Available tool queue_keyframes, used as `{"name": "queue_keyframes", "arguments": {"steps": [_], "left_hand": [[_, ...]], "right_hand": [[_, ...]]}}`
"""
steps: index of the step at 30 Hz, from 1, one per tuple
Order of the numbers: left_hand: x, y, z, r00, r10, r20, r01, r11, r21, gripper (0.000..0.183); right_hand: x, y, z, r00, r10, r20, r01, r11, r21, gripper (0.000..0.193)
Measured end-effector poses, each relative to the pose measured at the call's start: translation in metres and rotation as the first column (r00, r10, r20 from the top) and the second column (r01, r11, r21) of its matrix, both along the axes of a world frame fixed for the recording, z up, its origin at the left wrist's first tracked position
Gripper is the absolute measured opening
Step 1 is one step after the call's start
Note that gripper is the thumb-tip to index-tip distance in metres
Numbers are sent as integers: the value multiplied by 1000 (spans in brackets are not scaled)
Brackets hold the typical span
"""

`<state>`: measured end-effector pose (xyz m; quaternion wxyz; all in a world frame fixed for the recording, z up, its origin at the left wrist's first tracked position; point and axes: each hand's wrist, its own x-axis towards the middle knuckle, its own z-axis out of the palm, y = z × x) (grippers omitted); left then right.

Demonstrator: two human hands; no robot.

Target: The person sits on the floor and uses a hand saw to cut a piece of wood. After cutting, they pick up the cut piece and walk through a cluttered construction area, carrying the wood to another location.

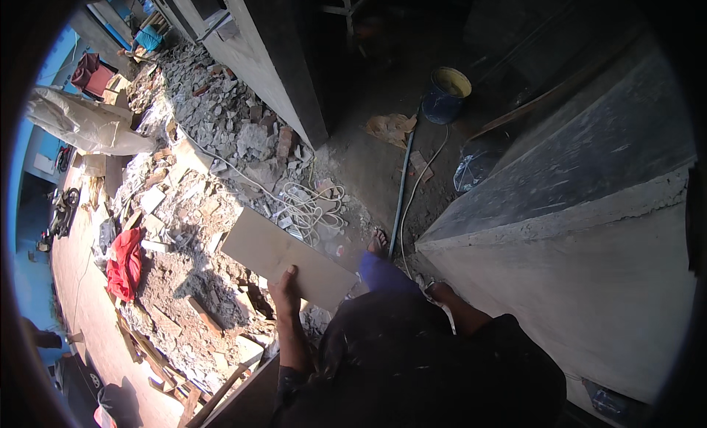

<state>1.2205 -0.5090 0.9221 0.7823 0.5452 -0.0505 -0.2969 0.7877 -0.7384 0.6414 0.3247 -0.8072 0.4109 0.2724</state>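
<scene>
My left hand (284, 289) grips a flat beige rectangular panel (283, 255), perhaps a tile, with the thumb on its upper face. The panel is tilted over the rubble in front of my body. Close to my right side, my right hand (440, 292) is closed, its fingers mostly in shadow. Below it runs a thin white strip or cord (449, 317); whether the hand holds it is unclear. A coiled white cable (313, 209) lies on the ground beyond the panel. My bare foot (378, 241) shows beside the cable.
Broken rubble (250, 133) covers the ground ahead and left. A red cloth (125, 264) and wood scraps (173, 373) lie left. A bucket (447, 95) and long pipe (403, 181) are ahead. A low wall (560, 266) borders the right. Another person (149, 39) is far left.
</scene>
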Motion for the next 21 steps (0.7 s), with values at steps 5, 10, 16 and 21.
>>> {"name": "queue_keyframes", "arguments": {"steps": [5,10,16,21], "left_hand": [[65,-76,-8,999,-34,25,34,999,-1,57],[107,-180,-8,990,-142,-4,142,990,1,63],[141,-320,5,930,-366,15,366,931,1,67],[175,-436,6,879,-475,-23,476,879,41,65]], "right_hand": [[111,-63,33,872,-486,61,468,862,193,32],[165,-128,61,613,-729,305,650,684,331,40],[159,-147,14,654,-516,553,522,837,164,32],[184,-166,-4,531,-812,245,724,584,367,26]]}}
